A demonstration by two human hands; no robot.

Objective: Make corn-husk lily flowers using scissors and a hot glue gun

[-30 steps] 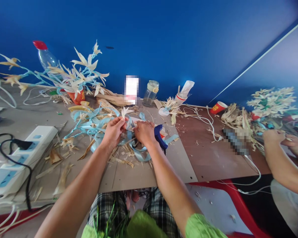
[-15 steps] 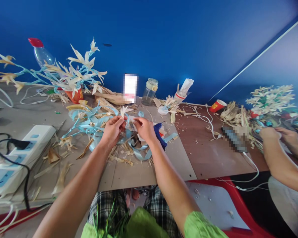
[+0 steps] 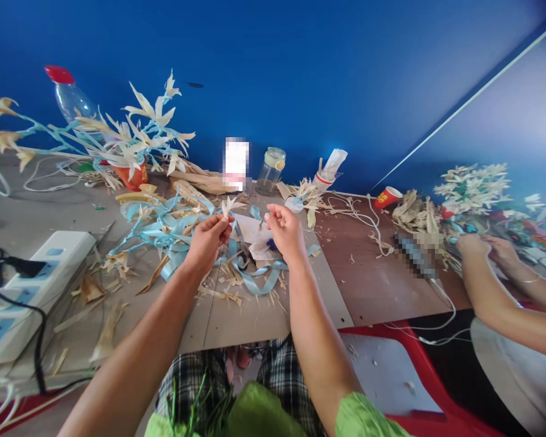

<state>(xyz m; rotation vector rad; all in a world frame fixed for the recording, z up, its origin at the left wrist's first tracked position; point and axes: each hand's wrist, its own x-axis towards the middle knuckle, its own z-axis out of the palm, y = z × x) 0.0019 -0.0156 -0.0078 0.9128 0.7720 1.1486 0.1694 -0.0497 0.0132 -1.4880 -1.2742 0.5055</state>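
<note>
Between the thumb and fingers of my left hand (image 3: 212, 238) is a small white corn-husk flower (image 3: 229, 207), its pointed petals upward. My right hand (image 3: 286, 230) is raised a short way to the right, fingers curled together. Whatever it may pinch is too small to make out. Under and between the hands lie scissors (image 3: 242, 238), partly hidden, a white sheet (image 3: 251, 226) and a loop of light blue ribbon (image 3: 264, 285). Left of my left hand lies a blue-wrapped branch (image 3: 152, 227) with husk flowers.
Finished husk flowers (image 3: 152, 115) stand in a red cup (image 3: 134, 176) at back left. A power strip (image 3: 40, 291) lies left. A glass jar (image 3: 271, 170) stands by the wall. Husk scraps litter the table. At right, a co-worker's hands (image 3: 480, 246) work near another bouquet (image 3: 475, 185).
My right hand has moved away from the flower, to the right and slightly up. My left hand still holds the flower in nearly the same place. The view has shifted slightly right.
</note>
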